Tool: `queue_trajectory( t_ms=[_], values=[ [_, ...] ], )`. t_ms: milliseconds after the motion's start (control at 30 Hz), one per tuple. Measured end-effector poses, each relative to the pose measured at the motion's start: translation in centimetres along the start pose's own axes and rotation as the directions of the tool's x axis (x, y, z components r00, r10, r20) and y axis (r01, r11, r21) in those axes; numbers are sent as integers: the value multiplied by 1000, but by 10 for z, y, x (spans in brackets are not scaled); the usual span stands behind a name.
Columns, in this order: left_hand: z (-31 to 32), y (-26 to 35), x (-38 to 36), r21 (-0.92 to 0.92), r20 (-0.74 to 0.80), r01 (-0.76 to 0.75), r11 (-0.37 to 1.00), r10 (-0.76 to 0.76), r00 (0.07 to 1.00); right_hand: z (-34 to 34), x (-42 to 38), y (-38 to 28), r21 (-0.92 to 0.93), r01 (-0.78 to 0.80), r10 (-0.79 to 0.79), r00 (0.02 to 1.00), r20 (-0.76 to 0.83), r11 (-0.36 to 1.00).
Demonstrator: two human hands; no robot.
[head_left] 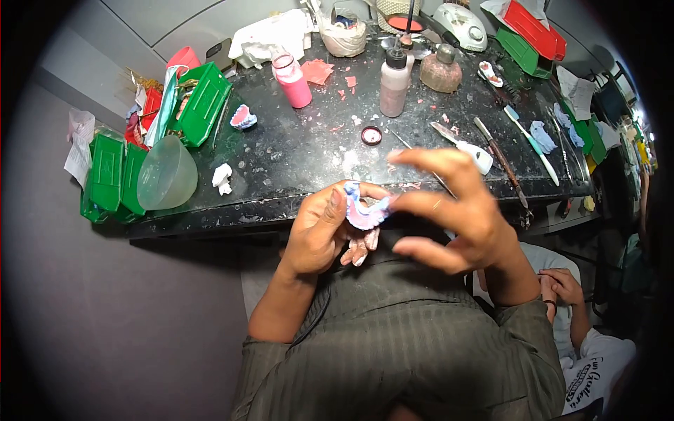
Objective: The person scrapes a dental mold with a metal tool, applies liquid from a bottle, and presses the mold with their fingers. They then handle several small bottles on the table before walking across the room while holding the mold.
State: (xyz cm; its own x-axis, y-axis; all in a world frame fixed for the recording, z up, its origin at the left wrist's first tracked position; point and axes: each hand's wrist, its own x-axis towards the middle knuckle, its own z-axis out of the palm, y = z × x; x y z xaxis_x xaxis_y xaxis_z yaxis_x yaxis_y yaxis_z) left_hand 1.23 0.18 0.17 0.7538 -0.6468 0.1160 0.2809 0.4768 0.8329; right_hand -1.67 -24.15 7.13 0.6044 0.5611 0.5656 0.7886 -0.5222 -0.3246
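A pink and blue-white dental model (366,215), curved like an arch, is held in my left hand (321,228) just off the bench's front edge. The left thumb presses on its left side, with the other fingers behind and below it. My right hand (453,214) is right beside the model with its fingers spread apart; the index fingertip is close to the model's right end, and whether it touches cannot be told. A second dental model (243,118) stands on the dark bench (281,165) at the back left.
On the bench are a pink bottle (293,84), a grey-pink bottle (394,88), a glass jar (441,70), a small round lid (371,135), a toothbrush (531,144), and a brown-handled tool (502,158). Green bins and a translucent bowl (167,175) stand left. Another person's hands (559,284) are at right.
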Motion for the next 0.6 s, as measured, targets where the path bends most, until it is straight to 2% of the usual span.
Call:
queue_trajectory(
  t_ms=[33,100,133,167,200,267,300,367,400,467,533,600],
  values=[
    [-2,2,1,-1,-2,-6,1000,6,1000,-5,-1,6,-5,-51,51,994,-97,999],
    [-2,1,2,5,-33,-42,999,42,999,-13,-12,30,-104,-276,246,940,-238,955],
    [-2,1,2,16,-71,-76,997,77,995,-18,-19,45,-174,-418,368,893,-257,892],
    [-3,1,2,13,-58,-104,994,105,993,-20,-31,58,-253,-501,443,860,-255,828],
    [-3,2,2,13,-61,-112,994,112,992,-25,-38,64,-404,-510,487,857,-166,759],
    [-1,0,2,102,-100,-168,981,178,979,-28,-46,65,-276,-647,652,753,-84,711],
    [0,0,2,101,-106,-171,980,181,978,-27,-47,67,-277,-642,649,756,-77,715],
    [2,-1,2,273,-108,-231,934,269,957,-23,-52,71,-232,-624,618,779,-106,746],
    [4,-1,1,274,-112,-231,934,269,957,-23,-51,69,-230,-623,618,780,-103,748],
    [8,0,-1,347,-132,-276,896,338,932,-24,-44,63,-115,-640,612,764,-206,760],
    [10,-1,-1,377,-149,-273,885,349,925,-28,-36,51,-121,-590,559,801,-216,798],
    [11,-2,-1,406,-165,-264,875,354,921,-30,-22,28,31,-478,472,852,-225,878]
  ],
)
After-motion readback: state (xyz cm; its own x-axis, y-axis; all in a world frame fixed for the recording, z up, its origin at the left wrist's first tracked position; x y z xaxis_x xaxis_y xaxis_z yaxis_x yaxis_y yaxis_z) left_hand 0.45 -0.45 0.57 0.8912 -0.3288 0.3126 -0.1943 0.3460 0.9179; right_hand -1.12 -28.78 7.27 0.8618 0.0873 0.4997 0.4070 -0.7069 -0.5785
